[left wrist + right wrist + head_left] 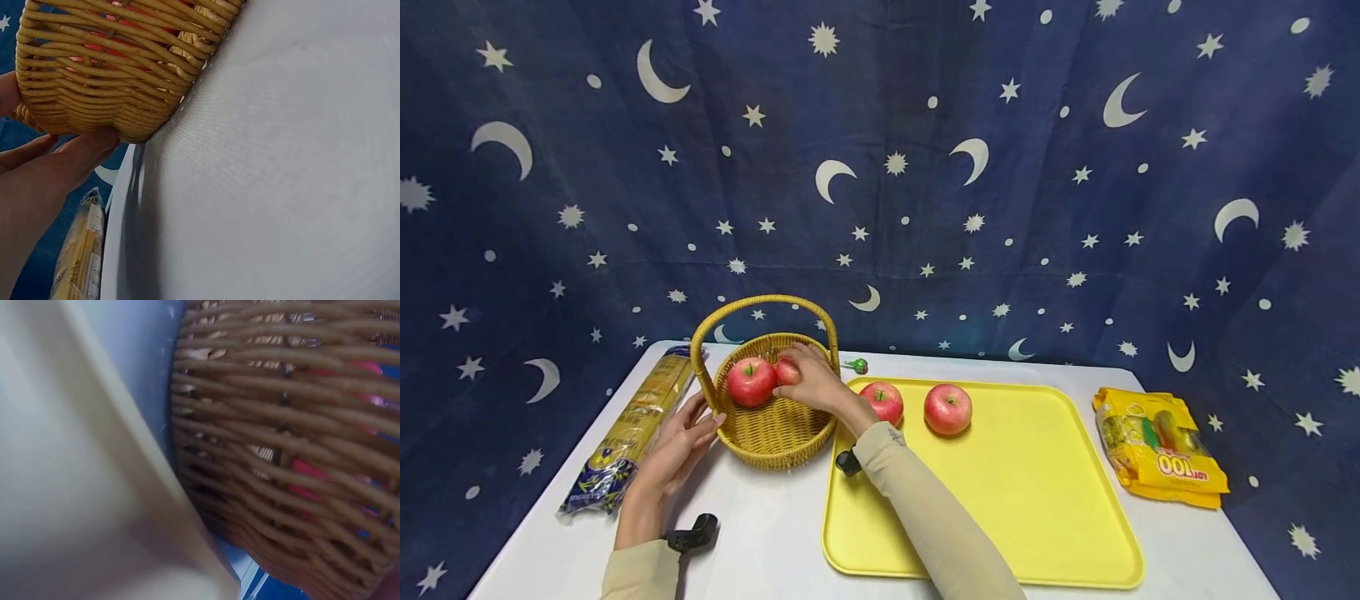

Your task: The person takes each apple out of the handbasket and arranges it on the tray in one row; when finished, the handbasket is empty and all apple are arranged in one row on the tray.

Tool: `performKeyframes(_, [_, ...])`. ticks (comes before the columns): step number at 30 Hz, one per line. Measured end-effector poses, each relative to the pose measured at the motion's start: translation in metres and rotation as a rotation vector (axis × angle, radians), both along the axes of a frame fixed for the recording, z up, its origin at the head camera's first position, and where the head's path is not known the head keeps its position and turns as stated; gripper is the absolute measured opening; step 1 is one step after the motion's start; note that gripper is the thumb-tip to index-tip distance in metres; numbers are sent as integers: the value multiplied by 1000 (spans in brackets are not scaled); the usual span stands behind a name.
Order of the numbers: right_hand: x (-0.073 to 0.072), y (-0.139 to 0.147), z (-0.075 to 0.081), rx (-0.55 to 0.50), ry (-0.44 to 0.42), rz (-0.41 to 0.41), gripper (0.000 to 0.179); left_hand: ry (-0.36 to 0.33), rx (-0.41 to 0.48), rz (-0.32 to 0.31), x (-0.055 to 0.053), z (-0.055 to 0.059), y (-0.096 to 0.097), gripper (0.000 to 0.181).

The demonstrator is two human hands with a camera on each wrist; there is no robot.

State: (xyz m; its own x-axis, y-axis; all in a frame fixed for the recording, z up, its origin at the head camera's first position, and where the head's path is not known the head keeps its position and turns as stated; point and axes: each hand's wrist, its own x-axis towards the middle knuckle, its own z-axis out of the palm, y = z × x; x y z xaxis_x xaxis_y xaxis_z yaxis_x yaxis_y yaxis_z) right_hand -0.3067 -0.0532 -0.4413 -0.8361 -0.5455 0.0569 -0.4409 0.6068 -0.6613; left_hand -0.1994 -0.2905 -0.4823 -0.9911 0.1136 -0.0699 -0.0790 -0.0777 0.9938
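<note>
A yellow wicker basket [778, 433] with a tall arched handle stands on the table's left half. One red apple [751, 382] lies inside it. My right hand [812, 379] reaches into the basket and holds a second apple [787, 372], partly covered by the fingers, beside the first. At the basket's left side my left hand [672, 454] grips the rim, thumb at the top edge; in the left wrist view its fingers press on the outer weave [106, 81]. Red shows through the wicker [281, 425] in the right wrist view. Two more apples [882, 403] [947, 409] sit on the yellow tray [1015, 500].
Left of the basket lies a long pack of dry pasta [636, 425]. A yellow printed bag [1161, 450] rests at the table's right edge. Behind the tray is a small green item [859, 366]. A dark blue star-patterned cloth [895, 208] hangs along the back.
</note>
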Motion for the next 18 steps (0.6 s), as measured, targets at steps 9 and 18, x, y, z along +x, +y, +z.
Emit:
performKeyframes(9, [8, 1, 1, 80, 100, -3, 61, -10, -30, 9, -2, 0, 1, 82])
performKeyframes(18, [24, 7, 3, 178, 119, -2, 56, -10, -35, -4, -2, 0, 2, 82])
